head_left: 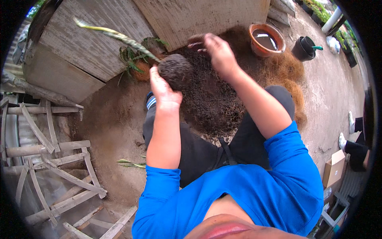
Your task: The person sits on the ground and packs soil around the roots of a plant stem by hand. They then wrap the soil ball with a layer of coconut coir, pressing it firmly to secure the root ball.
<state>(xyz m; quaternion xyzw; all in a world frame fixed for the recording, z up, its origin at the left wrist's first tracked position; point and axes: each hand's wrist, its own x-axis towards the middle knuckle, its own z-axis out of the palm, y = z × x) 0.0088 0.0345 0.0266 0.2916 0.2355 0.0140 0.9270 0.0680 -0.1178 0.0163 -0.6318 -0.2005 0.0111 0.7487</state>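
Note:
A dark, rounded ball of soil (175,71) rests against the palm and fingers of my left hand (163,88), which cups it from the near left side. From the ball a long, yellow-edged snake plant leaf (117,36) slants up to the far left. My right hand (219,55) is raised a little to the right, apart from the ball; its fingers are stretched out, soil-stained and slightly blurred. Below both hands a heap of loose dark soil (213,99) spreads between my knees. Leafy green fern fronds (129,59) with a brown fibrous clump (140,71) sit left of the ball.
Brown coir fibre (292,69) borders the heap on the right. Beyond stand a clay pot of dark water (266,40) and a black pot (304,49). Wooden boards (95,36) lean behind; a bamboo frame (47,151) is left. Another person's white shoe (342,141) shows right.

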